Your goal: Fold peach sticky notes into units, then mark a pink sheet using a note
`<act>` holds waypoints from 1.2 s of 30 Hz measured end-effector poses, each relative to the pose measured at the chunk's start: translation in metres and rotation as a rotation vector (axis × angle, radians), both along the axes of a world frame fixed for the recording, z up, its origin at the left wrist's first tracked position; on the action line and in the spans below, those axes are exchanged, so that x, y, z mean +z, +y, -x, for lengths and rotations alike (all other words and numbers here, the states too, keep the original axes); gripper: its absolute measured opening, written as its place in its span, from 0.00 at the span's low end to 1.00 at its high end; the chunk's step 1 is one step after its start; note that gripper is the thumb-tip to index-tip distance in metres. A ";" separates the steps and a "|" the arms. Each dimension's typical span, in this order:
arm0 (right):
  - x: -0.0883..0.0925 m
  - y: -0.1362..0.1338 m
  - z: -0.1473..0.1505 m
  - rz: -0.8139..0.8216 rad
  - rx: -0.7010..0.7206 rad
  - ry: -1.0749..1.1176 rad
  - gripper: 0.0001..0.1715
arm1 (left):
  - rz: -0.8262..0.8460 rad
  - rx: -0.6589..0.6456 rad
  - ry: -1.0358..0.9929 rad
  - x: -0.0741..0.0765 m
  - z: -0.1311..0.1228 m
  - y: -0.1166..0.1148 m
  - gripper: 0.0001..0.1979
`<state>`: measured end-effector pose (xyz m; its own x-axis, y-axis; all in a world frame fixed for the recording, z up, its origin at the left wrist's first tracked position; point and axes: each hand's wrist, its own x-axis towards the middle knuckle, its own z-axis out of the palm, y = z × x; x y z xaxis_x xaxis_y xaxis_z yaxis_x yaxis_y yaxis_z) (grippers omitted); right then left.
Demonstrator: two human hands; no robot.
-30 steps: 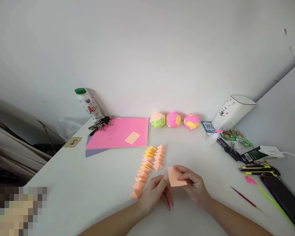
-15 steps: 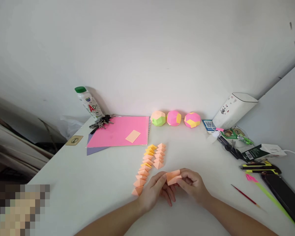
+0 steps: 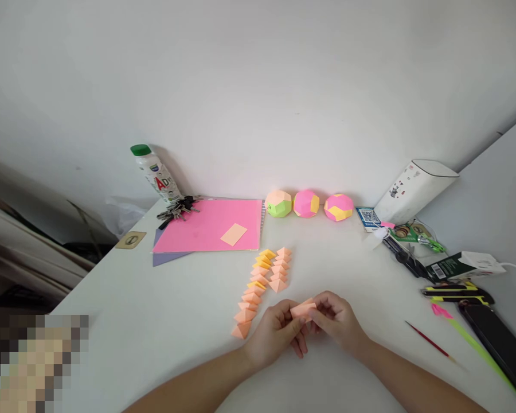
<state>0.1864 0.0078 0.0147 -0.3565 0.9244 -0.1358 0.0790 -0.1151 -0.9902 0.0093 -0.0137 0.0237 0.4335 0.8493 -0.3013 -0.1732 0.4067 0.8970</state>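
Between my two hands, near the front middle of the table, is a small folded piece of peach paper [image 3: 301,310]. My left hand [image 3: 272,335] grips its left end, thumb pressed along the lower edge. At its right end, my right hand [image 3: 339,322] pinches the paper between thumb and fingers. Just beyond my left hand lie two rows of folded paper pieces: a longer row of peach and orange ones [image 3: 251,299] and a shorter peach row [image 3: 280,269]. The undersides of the fingers and part of the paper are hidden.
A pink sheet [image 3: 206,226] with a flat peach paper [image 3: 234,234] and keys [image 3: 176,211] lies back left, by a bottle [image 3: 158,175]. Paper balls [image 3: 306,203] line the wall. A utility knife [image 3: 456,293], phone [image 3: 496,344] and thin red brush [image 3: 430,339] lie at right.
The peach paper, held partly spread before, is now folded flatter. My left thumb has slid right along its lower edge, closer to my right thumb. The view has shifted slightly.
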 end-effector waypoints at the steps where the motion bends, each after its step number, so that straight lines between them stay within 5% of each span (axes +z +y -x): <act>1: -0.001 0.000 0.000 0.019 -0.003 0.015 0.12 | -0.001 -0.005 0.001 0.000 0.000 0.000 0.21; 9: 0.007 0.001 0.001 0.050 0.110 0.013 0.14 | -0.022 -0.017 0.001 0.000 0.000 0.000 0.18; 36: 0.003 0.002 0.002 0.037 0.055 0.035 0.18 | 0.028 -0.036 -0.016 -0.007 0.002 0.001 0.18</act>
